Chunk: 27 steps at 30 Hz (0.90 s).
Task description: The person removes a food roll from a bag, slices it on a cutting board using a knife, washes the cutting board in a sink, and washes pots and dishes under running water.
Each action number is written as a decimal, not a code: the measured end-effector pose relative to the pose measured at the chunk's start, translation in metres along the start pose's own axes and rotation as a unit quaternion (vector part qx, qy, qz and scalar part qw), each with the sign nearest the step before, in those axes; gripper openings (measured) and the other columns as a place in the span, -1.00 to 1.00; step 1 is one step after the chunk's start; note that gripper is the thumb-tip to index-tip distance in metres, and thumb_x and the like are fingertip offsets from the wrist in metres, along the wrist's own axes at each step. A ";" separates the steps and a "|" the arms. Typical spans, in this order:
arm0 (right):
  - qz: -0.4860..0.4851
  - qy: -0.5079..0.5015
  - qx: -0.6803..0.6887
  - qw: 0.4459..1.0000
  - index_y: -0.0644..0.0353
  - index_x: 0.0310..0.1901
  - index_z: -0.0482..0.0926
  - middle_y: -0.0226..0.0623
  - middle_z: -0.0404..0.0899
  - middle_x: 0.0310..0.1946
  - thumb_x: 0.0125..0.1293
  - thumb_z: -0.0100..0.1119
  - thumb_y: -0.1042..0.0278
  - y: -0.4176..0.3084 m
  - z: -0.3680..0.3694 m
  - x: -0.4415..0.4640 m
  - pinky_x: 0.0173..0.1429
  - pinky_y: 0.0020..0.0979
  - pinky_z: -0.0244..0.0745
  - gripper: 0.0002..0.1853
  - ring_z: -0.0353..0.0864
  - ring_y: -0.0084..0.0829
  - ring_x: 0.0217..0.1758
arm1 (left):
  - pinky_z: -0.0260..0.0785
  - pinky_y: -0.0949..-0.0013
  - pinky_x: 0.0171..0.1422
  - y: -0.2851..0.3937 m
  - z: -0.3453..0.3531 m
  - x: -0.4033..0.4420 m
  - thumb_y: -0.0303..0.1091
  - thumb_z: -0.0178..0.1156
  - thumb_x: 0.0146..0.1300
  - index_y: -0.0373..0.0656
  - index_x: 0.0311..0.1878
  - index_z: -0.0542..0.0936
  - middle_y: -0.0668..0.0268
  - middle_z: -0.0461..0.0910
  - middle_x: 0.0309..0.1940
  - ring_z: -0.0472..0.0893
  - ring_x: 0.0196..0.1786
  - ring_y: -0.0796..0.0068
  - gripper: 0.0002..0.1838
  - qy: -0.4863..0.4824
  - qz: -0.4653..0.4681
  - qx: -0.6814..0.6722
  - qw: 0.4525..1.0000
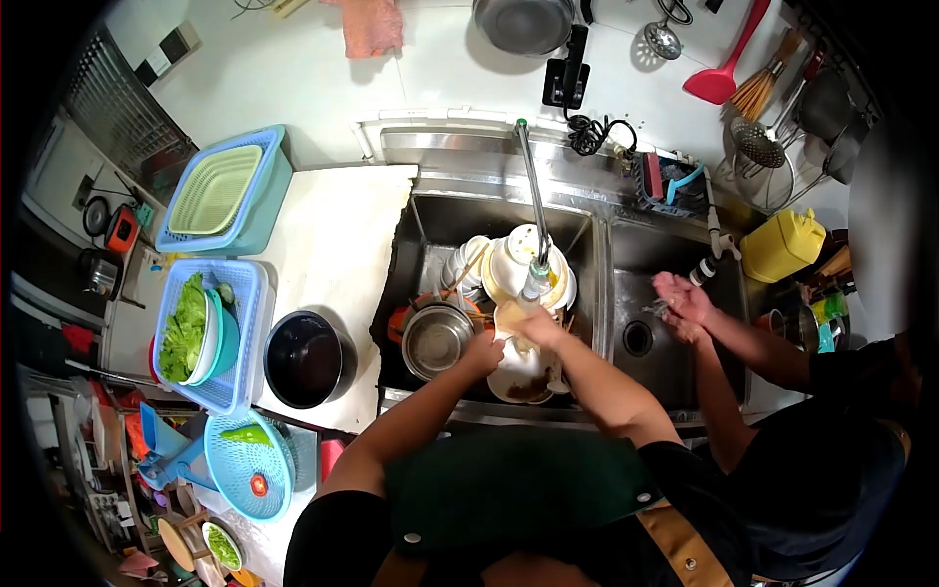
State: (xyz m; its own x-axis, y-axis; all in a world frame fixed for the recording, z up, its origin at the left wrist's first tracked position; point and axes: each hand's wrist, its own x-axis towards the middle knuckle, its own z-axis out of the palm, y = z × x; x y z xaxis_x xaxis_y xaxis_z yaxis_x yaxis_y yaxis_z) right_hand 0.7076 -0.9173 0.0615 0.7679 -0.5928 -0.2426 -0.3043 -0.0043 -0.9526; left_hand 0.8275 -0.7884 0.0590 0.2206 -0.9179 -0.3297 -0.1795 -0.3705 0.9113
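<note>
My left hand (pixel 480 355), fingers curled, is between a steel pot (pixel 436 341) and a food-stained white dish (pixel 518 377) in the left sink basin; what it grips is hidden. Just below the tap head (pixel 535 282) is my right hand (pixel 537 327), its fingers blurred, so its hold cannot be made out. Behind both hands, white bowls and plates (pixel 520 256) are stacked under the tap, with chopsticks (pixel 468 271) leaning beside them. Smaller white bowls (pixel 468 262) lie to the left of the stack.
A co-worker's hands (pixel 687 305) are over the right basin (pixel 641 284). Left of the sink stand a dark pot (pixel 304 359), a blue basket (pixel 256 318) with greens and a colander (pixel 279 470). A yellow jug (pixel 782 246) is at the right; utensils hang behind.
</note>
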 end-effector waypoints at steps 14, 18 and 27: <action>0.171 0.116 0.373 0.905 0.22 -0.10 0.51 -0.29 0.55 -0.20 0.15 0.14 0.43 -0.022 -0.015 -0.004 -0.09 -0.35 0.47 -0.74 0.53 -0.42 -0.16 | 0.13 0.50 -0.59 0.016 0.000 -0.016 -0.29 -0.09 0.26 -0.16 -0.34 0.36 0.46 0.30 -0.67 0.26 -0.64 0.66 -0.84 0.041 -0.061 -0.234 0.969; -0.067 0.137 -0.068 0.986 0.26 -0.15 0.50 -0.23 0.57 -0.21 0.05 0.16 0.48 -0.017 0.011 0.009 -0.04 -0.37 0.40 -0.73 0.54 -0.28 -0.15 | 0.24 0.34 -0.49 -0.014 0.024 0.007 -0.32 -0.06 0.25 -0.22 -0.31 0.39 0.28 0.40 -0.63 0.38 -0.58 0.49 -0.84 0.053 0.006 -0.116 0.992; 0.126 0.457 0.021 0.880 0.33 -0.25 0.47 0.03 0.49 -0.17 0.01 0.15 0.37 -0.033 -0.006 0.007 -0.03 -0.23 0.40 -0.73 0.51 -0.04 -0.10 | 0.32 0.41 -0.31 0.036 0.042 0.012 -0.18 -0.19 0.34 -0.15 -0.20 0.40 0.34 0.46 -0.47 0.43 -0.44 0.47 -0.74 0.052 -0.022 -0.163 0.985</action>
State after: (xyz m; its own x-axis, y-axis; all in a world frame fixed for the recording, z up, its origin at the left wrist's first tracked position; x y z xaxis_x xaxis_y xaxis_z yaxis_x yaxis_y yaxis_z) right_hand 0.7198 -0.9258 0.0926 -0.1017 -0.9711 -0.2158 -0.3638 0.2382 -0.9005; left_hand 0.7830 -0.8190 0.0776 0.3210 -0.8767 -0.3583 0.1455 -0.3282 0.9333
